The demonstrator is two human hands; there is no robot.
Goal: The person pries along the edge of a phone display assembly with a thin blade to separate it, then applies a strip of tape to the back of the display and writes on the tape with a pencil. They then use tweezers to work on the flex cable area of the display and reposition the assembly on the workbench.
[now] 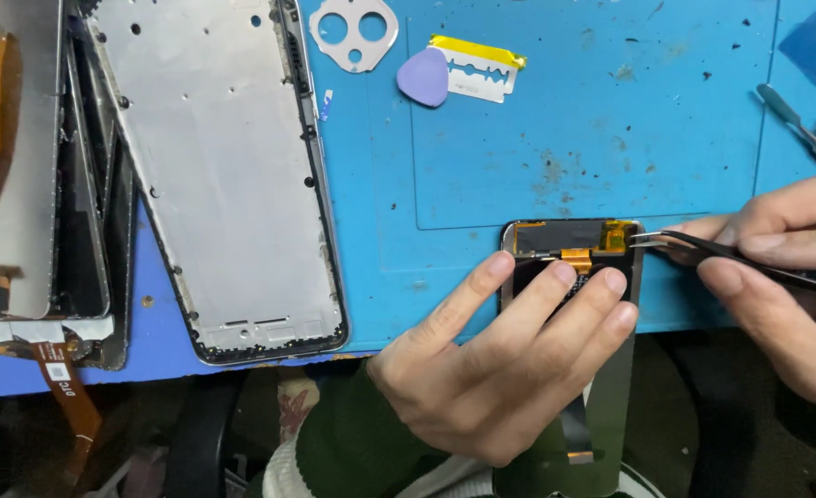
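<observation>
Both hands work at the lower right of the frame: the left hand [509,360] presses flat, fingers spread, on a dark phone screen panel [569,254] overhanging the blue desk [611,111] edge, while the right hand [777,277] pinches black tweezers [694,244] at its amber tape [615,235]. A hard tug would likely tear the thin orange flex cable [576,260].

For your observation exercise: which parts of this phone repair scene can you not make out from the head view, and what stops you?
- Screen panel: its middle is covered by the left hand; its lower end is cut off by the bottom edge.
- Tweezers: the rear is hidden in the right hand.
- Metal tool: cut off at the right edge.
- Stacked panels: cut off at the left edge.
</observation>
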